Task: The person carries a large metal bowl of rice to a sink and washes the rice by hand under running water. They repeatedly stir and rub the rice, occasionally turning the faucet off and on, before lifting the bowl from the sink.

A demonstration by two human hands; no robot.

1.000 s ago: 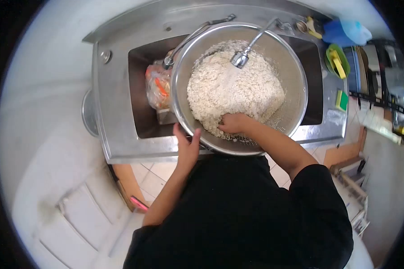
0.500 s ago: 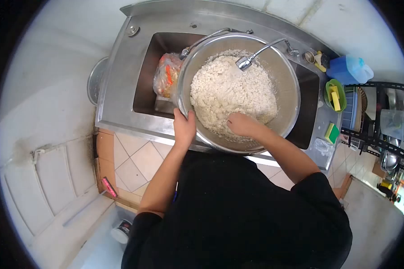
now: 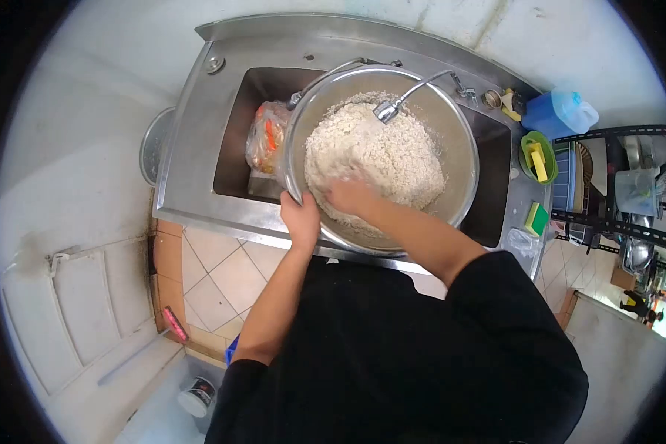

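A big round metal bowl [image 3: 462, 159] stands over the double sink and holds a heap of pale, crumbly, flaky material [image 3: 407, 159]. My left hand [image 3: 300, 220] grips the bowl's rim at its near left side. Inside the bowl, my right hand [image 3: 351, 194] is down in the near left part of the heap; its fingers are smeared by motion and partly hidden. A curved faucet with a chrome head [image 3: 386, 111] reaches over the far part of the bowl.
Left of the bowl, a clear plastic bag with orange pieces [image 3: 266, 140] lies in the left basin. On the right are a blue jug [image 3: 551, 115], a green basket with yellow sponges [image 3: 529, 152], a green-yellow sponge [image 3: 536, 219] and a black shelf rack [image 3: 621, 220].
My right hand has moved left through the heap, towards the bowl's left wall. My left hand stays on the rim. The whole view has shifted slightly.
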